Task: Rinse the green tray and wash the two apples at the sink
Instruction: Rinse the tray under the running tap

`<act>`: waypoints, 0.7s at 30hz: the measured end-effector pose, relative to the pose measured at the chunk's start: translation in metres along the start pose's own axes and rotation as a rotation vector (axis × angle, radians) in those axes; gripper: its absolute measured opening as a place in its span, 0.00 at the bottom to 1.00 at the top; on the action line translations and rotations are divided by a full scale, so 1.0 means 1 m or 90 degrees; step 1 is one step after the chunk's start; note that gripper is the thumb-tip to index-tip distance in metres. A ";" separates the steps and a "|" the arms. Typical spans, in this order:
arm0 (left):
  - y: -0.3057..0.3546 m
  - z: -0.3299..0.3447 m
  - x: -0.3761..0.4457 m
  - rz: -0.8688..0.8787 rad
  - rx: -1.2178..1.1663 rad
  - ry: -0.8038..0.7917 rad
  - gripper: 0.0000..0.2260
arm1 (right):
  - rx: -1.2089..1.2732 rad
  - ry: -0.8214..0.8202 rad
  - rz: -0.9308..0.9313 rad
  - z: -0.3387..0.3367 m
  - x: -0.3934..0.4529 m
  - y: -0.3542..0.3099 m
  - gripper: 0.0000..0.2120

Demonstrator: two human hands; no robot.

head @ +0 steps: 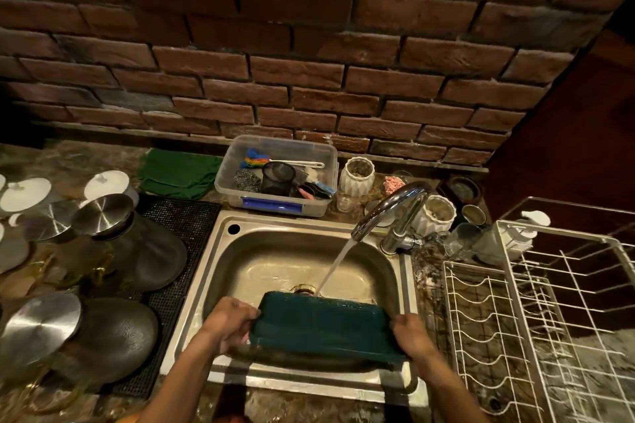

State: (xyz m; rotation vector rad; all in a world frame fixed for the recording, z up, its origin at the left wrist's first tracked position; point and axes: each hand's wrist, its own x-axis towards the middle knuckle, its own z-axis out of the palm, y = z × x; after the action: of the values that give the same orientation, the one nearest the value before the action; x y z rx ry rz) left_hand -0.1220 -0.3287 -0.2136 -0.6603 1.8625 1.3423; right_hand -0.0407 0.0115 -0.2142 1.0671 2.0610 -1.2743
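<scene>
I hold the dark green tray (323, 326) over the near part of the steel sink (220, 271), turned so its underside faces me. My left hand (228, 323) grips its left edge and my right hand (410, 335) grips its right edge. Water runs from the chrome tap (388, 208) and falls at the tray's far edge, close to the drain. No apples are in view.
A white wire dish rack (536, 312) stands to the right of the sink. Glass jugs with steel lids (127, 244) sit on a black mat at the left. Behind the sink are a clear tub of scrubbers (278, 175), a green cloth (178, 172) and white jars (357, 175).
</scene>
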 end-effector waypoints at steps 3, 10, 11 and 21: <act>0.009 -0.001 -0.011 -0.018 0.018 0.003 0.16 | -0.020 -0.021 0.032 -0.004 -0.007 -0.002 0.09; 0.000 0.000 -0.038 0.032 0.031 -0.020 0.16 | 0.034 0.055 -0.023 -0.009 -0.023 0.017 0.11; 0.000 0.000 -0.044 0.036 0.035 -0.020 0.17 | 0.035 0.058 -0.028 -0.010 -0.025 0.019 0.11; -0.036 0.028 -0.103 0.155 0.093 0.044 0.16 | 0.143 0.069 -0.069 -0.003 -0.067 0.077 0.13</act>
State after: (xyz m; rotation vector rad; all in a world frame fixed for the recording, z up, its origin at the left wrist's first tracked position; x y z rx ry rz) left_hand -0.0262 -0.3148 -0.1567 -0.4190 2.1275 1.3313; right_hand 0.0613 0.0096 -0.2035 1.1579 2.1167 -1.5640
